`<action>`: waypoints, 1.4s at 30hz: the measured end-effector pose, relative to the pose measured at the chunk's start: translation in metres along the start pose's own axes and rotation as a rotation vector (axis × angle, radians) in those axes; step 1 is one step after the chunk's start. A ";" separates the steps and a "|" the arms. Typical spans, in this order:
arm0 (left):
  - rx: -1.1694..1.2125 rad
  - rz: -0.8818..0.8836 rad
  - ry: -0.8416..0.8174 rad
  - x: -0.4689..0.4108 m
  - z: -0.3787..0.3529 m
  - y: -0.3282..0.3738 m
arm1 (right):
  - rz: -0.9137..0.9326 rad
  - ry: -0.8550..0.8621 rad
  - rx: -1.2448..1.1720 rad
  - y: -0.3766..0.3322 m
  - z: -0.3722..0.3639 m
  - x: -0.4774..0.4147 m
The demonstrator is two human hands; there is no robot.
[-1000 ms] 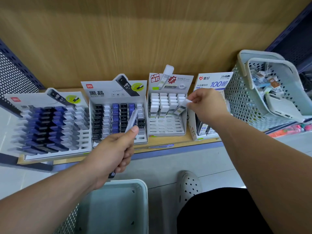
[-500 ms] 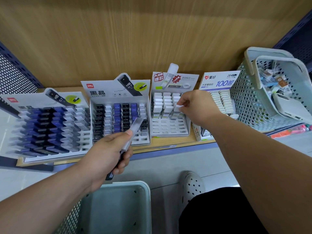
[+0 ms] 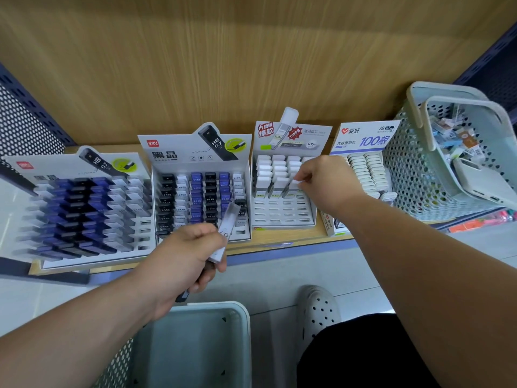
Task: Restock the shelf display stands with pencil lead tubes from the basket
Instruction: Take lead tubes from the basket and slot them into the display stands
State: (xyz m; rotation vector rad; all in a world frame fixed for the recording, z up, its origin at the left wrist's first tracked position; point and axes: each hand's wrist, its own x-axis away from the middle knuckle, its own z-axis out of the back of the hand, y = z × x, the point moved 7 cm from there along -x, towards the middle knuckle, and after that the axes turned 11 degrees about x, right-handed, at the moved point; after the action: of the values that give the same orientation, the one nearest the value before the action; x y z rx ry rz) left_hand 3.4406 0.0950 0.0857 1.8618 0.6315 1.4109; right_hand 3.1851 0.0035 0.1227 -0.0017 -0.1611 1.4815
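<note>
Several display stands of pencil lead tubes line the wooden shelf. My right hand [image 3: 326, 182] pinches the white cap of a lead tube [image 3: 294, 185] standing in a slot of the white-capped stand [image 3: 282, 217], third row. My left hand [image 3: 190, 256] grips a few lead tubes [image 3: 227, 229], one clear with a grey cap pointing up over the black-and-blue stand [image 3: 200, 191]; a dark tube end sticks out below my palm. A blue, black and white stand [image 3: 81, 208] sits far left, and a "100" stand [image 3: 366, 169] sits right of my right hand.
A pale perforated basket [image 3: 436, 175] with a handle stands at the shelf's right end, holding small packets and a white phone-like object. Another pale basket [image 3: 195, 345] sits on the floor below my left hand. A white clog and my dark-clothed knee are lower right.
My right hand has brought its white-capped tube down from above the stand into a third-row slot. My left hand has sunk a little toward me with its tubes.
</note>
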 end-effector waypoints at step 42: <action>0.276 -0.183 0.108 0.070 0.116 0.018 | 0.493 -0.372 -0.761 -0.240 -0.003 0.073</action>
State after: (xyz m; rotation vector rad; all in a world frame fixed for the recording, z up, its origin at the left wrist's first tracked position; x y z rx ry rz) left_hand 3.5705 0.1069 0.1248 1.8874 1.0692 1.3649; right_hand 3.4295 0.0547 0.1520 -0.4069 -1.0809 1.8139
